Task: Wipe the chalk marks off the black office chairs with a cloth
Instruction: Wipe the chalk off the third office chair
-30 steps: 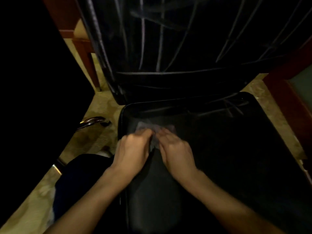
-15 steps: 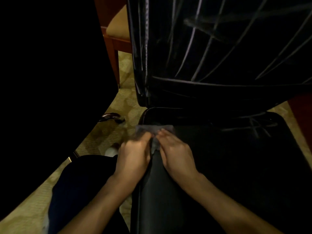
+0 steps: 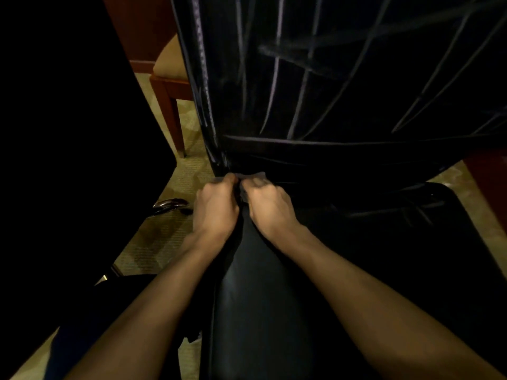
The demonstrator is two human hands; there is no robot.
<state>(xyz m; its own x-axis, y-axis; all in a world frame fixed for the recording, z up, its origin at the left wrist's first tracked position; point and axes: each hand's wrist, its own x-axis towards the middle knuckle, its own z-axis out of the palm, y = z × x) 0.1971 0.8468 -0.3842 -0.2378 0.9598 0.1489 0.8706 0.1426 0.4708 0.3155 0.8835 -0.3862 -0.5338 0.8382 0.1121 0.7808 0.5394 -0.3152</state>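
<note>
A black office chair fills the view, its seat (image 3: 343, 270) below and its backrest (image 3: 343, 78) above, crossed by pale chalk lines. More chalk strokes lie on the rear right of the seat. A small grey cloth (image 3: 242, 179) is at the seat's back left corner, where seat meets backrest. My left hand (image 3: 216, 207) and my right hand (image 3: 270, 207) lie side by side on it, fingers curled over it and pressing it down. Most of the cloth is hidden under my fingers.
A wooden chair (image 3: 167, 78) with a tan cushion stands behind at the left. A large dark shape (image 3: 68, 133) fills the left side. A chrome chair-base leg (image 3: 170, 205) lies on the patterned carpet (image 3: 153, 242). Reddish wood furniture (image 3: 491, 174) is at the right.
Both hands have slid the cloth away from me across the seat, from its middle left to the crease under the backrest. The view has shifted left and closer.
</note>
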